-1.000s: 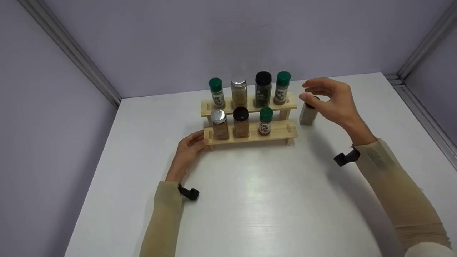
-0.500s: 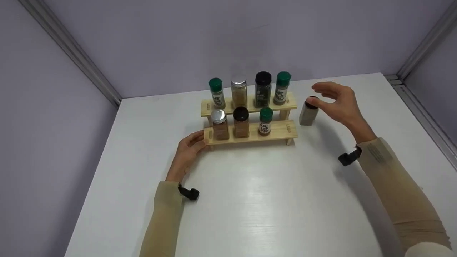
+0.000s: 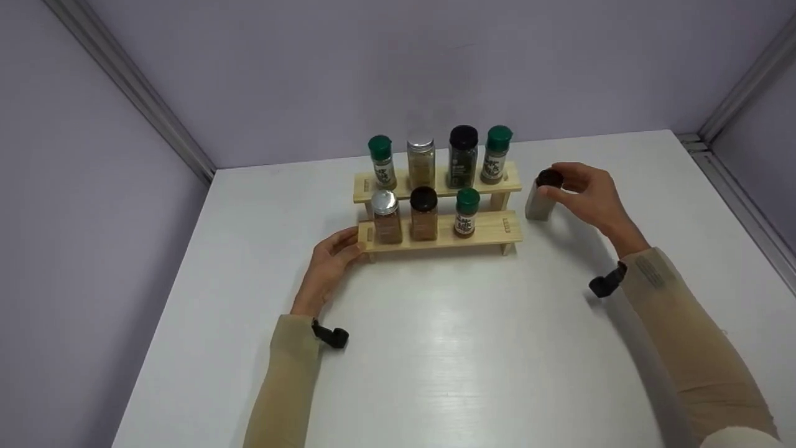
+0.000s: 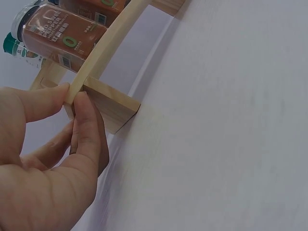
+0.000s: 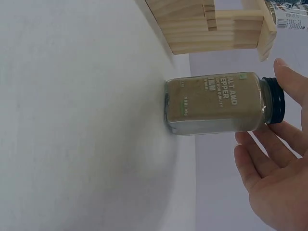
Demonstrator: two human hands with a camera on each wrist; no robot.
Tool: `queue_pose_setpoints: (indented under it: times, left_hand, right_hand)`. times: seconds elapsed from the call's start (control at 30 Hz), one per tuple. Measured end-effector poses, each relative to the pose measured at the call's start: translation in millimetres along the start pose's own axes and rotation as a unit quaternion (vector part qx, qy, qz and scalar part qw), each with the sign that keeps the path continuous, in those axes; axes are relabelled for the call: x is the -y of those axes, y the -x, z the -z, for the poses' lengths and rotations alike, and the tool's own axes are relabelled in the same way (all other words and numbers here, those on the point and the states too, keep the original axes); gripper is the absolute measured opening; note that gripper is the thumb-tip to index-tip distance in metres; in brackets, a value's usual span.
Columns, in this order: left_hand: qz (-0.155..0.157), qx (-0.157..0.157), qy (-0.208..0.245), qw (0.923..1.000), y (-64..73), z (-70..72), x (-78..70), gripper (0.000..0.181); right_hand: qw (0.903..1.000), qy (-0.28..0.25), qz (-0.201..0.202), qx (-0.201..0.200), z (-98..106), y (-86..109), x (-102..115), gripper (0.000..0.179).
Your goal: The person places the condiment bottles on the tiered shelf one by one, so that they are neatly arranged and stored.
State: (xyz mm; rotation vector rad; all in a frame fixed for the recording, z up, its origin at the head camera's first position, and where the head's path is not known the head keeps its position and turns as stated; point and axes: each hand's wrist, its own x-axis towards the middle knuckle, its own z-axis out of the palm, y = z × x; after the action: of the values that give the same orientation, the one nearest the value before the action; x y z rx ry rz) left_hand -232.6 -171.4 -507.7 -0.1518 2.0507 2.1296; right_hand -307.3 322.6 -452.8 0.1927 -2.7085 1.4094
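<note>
A two-tier wooden spice rack [image 3: 491, 227] stands on the white table. My left hand [image 3: 329, 261] grips the left end of its lower shelf, thumb on top and fingers curled beneath, as the left wrist view shows. To the right of the rack, a glass jar labelled salt and pepper [image 5: 211, 103] stands upright on the table, filled with greyish-brown powder. My right hand [image 3: 591, 196] pinches this jar at its black cap [image 5: 275, 101], thumb on one side and fingers on the other.
Several spice jars fill the upper shelf, among them a black-capped jar [image 3: 462, 158]. On the lower shelf stand a silver-capped jar [image 3: 387, 221], a black-capped brown jar [image 3: 424, 218] and a small green-capped jar [image 3: 466, 214]. A wall [image 3: 298, 81] rises behind the table.
My right hand has lowered from above the salt and pepper jar, and its fingers have closed in around the cap. The left hand has stayed at the rack's end.
</note>
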Motion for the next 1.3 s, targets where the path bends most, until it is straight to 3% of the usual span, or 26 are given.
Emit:
queue_pose_setpoints:
  times: [0.37, 0.63, 1.3]
  left_hand:
    - [-0.012, 0.01, 0.014, 0.9998, 1.2, -1.7, 2.8, 0.051]
    - [-0.011, 0.005, 0.019, 0.9997, 1.3, -2.1, 2.4, 0.049]
    - [-0.001, -0.001, 0.019, 0.9998, 0.1, -2.1, 0.8, 0.051]
  right_hand:
    - [0.9997, -0.025, 0.0, 0.003, -2.2, 0.7, -9.4, 0.063]
    - [0.9998, 0.004, -0.018, 0.006, 1.3, 1.4, -5.1, 0.065]
    - [0.9983, -0.003, 0.042, -0.041, 22.9, 13.8, 42.7, 0.056]
